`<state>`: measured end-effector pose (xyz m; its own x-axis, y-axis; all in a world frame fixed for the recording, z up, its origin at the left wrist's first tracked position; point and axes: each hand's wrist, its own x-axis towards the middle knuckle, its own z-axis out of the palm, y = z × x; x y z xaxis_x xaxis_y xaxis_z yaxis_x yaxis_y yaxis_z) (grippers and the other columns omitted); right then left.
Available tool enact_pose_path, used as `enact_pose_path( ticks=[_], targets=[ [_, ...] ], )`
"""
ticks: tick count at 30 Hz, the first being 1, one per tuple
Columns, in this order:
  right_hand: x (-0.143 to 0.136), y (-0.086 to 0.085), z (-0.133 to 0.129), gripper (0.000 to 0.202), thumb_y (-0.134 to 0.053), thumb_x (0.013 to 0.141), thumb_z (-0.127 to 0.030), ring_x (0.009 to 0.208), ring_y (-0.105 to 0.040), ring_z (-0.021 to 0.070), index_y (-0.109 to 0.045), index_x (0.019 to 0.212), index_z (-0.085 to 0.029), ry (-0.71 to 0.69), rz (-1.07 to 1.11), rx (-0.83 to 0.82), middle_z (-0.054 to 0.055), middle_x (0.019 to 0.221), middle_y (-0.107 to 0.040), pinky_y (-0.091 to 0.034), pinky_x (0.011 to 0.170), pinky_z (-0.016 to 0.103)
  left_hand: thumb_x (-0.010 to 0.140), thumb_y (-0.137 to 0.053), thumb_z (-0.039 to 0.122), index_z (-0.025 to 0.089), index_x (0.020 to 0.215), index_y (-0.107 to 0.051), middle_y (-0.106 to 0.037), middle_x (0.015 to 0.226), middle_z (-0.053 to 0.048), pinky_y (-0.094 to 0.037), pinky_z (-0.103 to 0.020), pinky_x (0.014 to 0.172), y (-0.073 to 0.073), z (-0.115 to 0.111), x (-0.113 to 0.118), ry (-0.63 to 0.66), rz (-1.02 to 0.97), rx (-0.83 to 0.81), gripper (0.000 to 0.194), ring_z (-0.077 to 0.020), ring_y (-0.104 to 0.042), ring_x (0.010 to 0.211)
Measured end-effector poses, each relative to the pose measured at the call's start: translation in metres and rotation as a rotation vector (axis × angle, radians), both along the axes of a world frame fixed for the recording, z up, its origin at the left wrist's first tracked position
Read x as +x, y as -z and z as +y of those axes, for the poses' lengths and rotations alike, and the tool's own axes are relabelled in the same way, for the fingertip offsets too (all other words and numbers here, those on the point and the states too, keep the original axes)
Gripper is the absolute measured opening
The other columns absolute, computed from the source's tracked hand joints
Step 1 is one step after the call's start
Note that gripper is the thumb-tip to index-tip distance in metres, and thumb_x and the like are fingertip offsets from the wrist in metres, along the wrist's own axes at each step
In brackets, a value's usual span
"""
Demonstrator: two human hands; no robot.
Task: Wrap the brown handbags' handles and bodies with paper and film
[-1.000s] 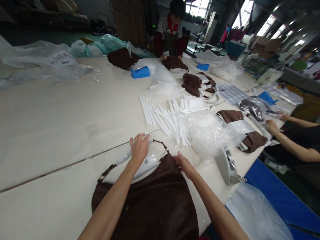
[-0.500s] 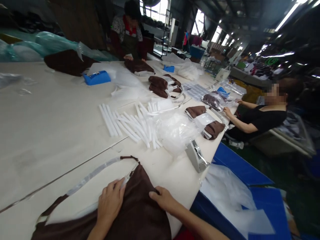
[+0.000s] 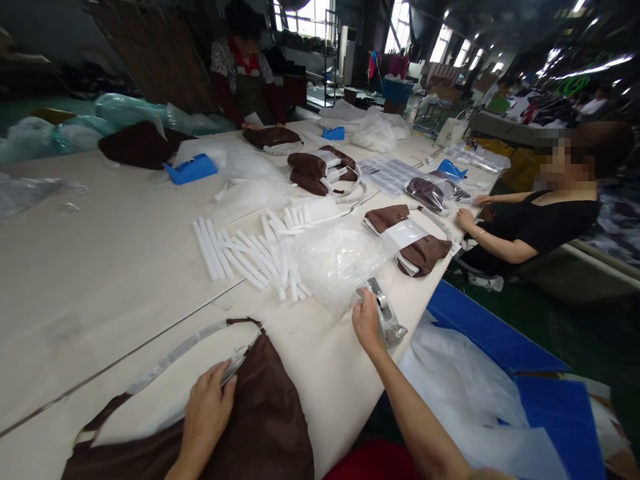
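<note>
the left hand [image 3: 207,407] lies flat, fingers together, on a dark brown bag [image 3: 240,433] at the near edge of the counter [image 3: 100,267], pinning the soft cloth and the plastic-wrapped strap [image 3: 170,357] that curves away from it. the right hand [image 3: 366,321] reaches out to the grey tape dispenser [image 3: 384,313] near the counter's right edge, fingers curled at its top; whether they pinch tape i cannot tell. just behind the dispenser sits a crinkled clear plastic bag [image 3: 335,260], then a scatter of slim white tubes [image 3: 245,250]. further off lie folded brown bags [image 3: 410,240] and a blue dispenser [image 3: 191,169]. another person's hands [image 3: 465,217] work at the right.
</note>
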<state>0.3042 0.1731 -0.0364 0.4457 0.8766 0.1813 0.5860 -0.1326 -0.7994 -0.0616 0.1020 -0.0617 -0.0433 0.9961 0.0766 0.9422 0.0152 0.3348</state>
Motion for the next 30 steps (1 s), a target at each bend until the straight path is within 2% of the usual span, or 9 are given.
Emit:
enact_pose_path(
  ticks=[6,12,15,19,22,24,26,28,30],
  targets=[
    [0.006,-0.003,0.015,0.018,-0.046,0.085,-0.017,0.089,-0.057,0.0247,-0.060,0.096,-0.021,-0.074,-0.100,-0.195,0.010,0.094,-0.060,-0.047,0.081,0.038,0.092,-0.034,0.039,0.021,0.117,-0.061,-0.062,0.124,-0.014,-0.041,-0.047,0.110,-0.029,0.004,0.043,0.051,-0.073,0.083,0.041,-0.0299,-0.054,0.121],
    [0.043,-0.054,-0.006,0.016,-0.052,0.088,-0.034,0.086,-0.056,0.0220,-0.055,0.078,-0.022,-0.117,-0.026,-0.013,0.006,0.088,-0.059,-0.045,0.085,0.037,0.092,-0.039,0.045,0.020,0.115,-0.064,-0.063,0.125,-0.013,-0.039,-0.049,0.112,-0.059,0.012,0.083,0.047,-0.234,0.081,0.042,-0.0299,-0.052,0.125],
    [0.061,-0.085,-0.018,0.019,-0.057,0.085,-0.040,0.096,-0.059,0.0217,-0.056,0.083,-0.022,-0.042,0.244,0.148,0.007,0.099,-0.064,-0.046,0.087,0.036,0.091,-0.043,0.050,0.023,0.116,-0.064,-0.064,0.126,-0.009,-0.040,-0.047,0.112,-0.078,0.014,0.112,0.011,-0.432,0.010,0.043,-0.0277,-0.055,0.123],
    [0.067,-0.110,-0.028,0.029,-0.066,0.080,-0.045,0.066,-0.058,0.0152,-0.052,0.092,-0.021,0.052,0.737,0.147,-0.002,0.075,-0.061,-0.047,0.062,0.027,0.086,-0.053,0.058,0.024,0.130,-0.056,-0.058,0.138,-0.008,-0.037,-0.045,0.114,-0.106,0.019,0.159,0.032,-0.816,-0.179,0.056,-0.0277,-0.051,0.131],
    [0.057,-0.117,-0.036,0.032,-0.073,0.075,-0.044,0.056,-0.053,0.0118,-0.052,0.088,-0.022,-0.052,0.885,0.075,-0.005,0.067,-0.059,-0.042,0.054,0.023,0.080,-0.064,0.059,0.025,0.145,-0.041,-0.051,0.146,-0.011,-0.039,-0.042,0.112,-0.129,0.020,0.187,0.072,-1.122,-0.296,0.077,-0.0284,-0.045,0.137],
    [0.044,-0.119,-0.044,0.033,-0.076,0.073,-0.043,0.053,-0.051,0.0108,-0.054,0.084,-0.022,-0.159,0.923,-0.024,-0.006,0.063,-0.059,-0.041,0.052,0.022,0.077,-0.070,0.058,0.024,0.143,-0.044,-0.060,0.136,-0.013,-0.049,-0.039,0.099,-0.142,0.016,0.197,0.064,-1.291,-0.392,0.079,-0.0286,-0.058,0.122],
    [0.029,-0.116,-0.053,0.034,-0.079,0.072,-0.045,0.054,-0.052,0.0112,-0.057,0.084,-0.022,-0.239,1.010,-0.150,-0.005,0.064,-0.061,-0.041,0.052,0.022,0.076,-0.070,0.059,0.019,0.128,-0.059,-0.071,0.110,-0.011,-0.054,-0.033,0.078,-0.150,0.008,0.201,-0.014,-1.426,-0.465,0.066,-0.0250,-0.068,0.092],
    [0.013,-0.107,-0.062,0.039,-0.082,0.068,-0.047,0.060,-0.058,0.0139,-0.063,0.092,-0.023,-0.331,1.156,-0.304,-0.001,0.073,-0.068,-0.045,0.056,0.024,0.077,-0.070,0.059,0.015,0.106,-0.068,-0.071,0.086,-0.007,-0.049,-0.027,0.062,-0.148,-0.004,0.201,-0.160,-1.491,-0.427,0.052,-0.0184,-0.064,0.070],
    [-0.002,-0.094,-0.069,0.046,-0.084,0.066,-0.047,0.070,-0.064,0.0185,-0.068,0.100,-0.021,-0.416,1.271,-0.472,0.005,0.086,-0.073,-0.051,0.063,0.028,0.075,-0.072,0.058,0.014,0.090,-0.068,-0.068,0.075,-0.003,-0.044,-0.024,0.057,-0.137,-0.016,0.195,-0.291,-1.465,-0.333,0.047,-0.0147,-0.058,0.062]
  ],
)
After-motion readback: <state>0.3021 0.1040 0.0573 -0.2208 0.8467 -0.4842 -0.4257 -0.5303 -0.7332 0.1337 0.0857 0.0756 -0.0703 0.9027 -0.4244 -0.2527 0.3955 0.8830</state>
